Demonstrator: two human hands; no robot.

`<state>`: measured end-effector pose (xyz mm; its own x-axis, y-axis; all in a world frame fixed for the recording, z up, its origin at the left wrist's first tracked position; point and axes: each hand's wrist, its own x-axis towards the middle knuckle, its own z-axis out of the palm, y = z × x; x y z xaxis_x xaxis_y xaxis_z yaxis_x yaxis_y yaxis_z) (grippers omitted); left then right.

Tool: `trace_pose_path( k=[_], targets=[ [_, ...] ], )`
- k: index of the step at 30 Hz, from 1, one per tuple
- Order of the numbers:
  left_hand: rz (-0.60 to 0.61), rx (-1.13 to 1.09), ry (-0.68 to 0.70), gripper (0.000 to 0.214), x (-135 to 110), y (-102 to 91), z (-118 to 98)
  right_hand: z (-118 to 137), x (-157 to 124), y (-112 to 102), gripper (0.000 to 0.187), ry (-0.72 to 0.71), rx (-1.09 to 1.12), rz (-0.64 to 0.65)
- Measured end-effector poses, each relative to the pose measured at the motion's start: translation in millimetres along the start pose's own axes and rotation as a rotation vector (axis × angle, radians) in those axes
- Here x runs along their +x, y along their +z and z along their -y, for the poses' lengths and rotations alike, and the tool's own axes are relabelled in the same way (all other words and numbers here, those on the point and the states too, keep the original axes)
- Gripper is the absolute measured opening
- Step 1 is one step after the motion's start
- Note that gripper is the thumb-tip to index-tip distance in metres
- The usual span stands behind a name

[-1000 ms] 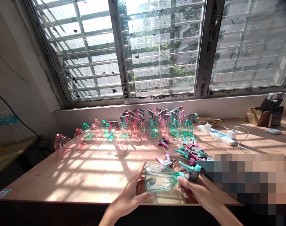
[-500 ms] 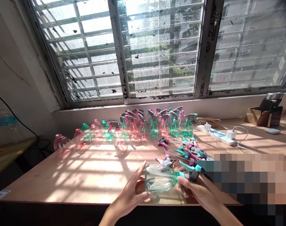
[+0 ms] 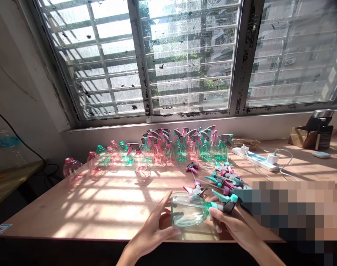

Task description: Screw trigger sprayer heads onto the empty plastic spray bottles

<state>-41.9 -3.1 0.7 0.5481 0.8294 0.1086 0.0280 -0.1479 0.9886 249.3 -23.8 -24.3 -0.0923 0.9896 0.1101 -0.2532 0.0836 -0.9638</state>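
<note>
Green spray bottle: on its side at 6 o'clock, neck towards 3, above the tabletop's near edge.
Left hand: cupped around its base.
Right hand: gripping the collar, below the trigger head.
Technique: I'd brace the base and keep the threads square.
Loose sprayers: 1 o'clock, crowding my right hand.
Fitted bottles: 12 o'clock.
Topless bottles: 10 o'clock.
Power strip: 2 o'clock.
</note>
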Motion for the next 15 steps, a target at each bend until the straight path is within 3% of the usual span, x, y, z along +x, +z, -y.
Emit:
trace_pose_path(
  k=[7, 11, 15],
  targets=[
    [0.054, -0.123, 0.012, 0.098, 0.9, 4.5, -2.8, 2.5, -1.0, 0.7, 0.036, 0.014, 0.032, 0.021],
    [0.014, 0.005, 0.006, 0.087, 0.5, -0.9, 3.9, -0.6, -0.3, -0.9, 0.035, 0.037, 0.036, 0.022],
    [0.059, 0.005, 0.061, 0.083, 0.8, -0.1, 1.6, -1.4, 1.1, -1.3, 0.039, 0.068, 0.017, 0.004]
  ],
)
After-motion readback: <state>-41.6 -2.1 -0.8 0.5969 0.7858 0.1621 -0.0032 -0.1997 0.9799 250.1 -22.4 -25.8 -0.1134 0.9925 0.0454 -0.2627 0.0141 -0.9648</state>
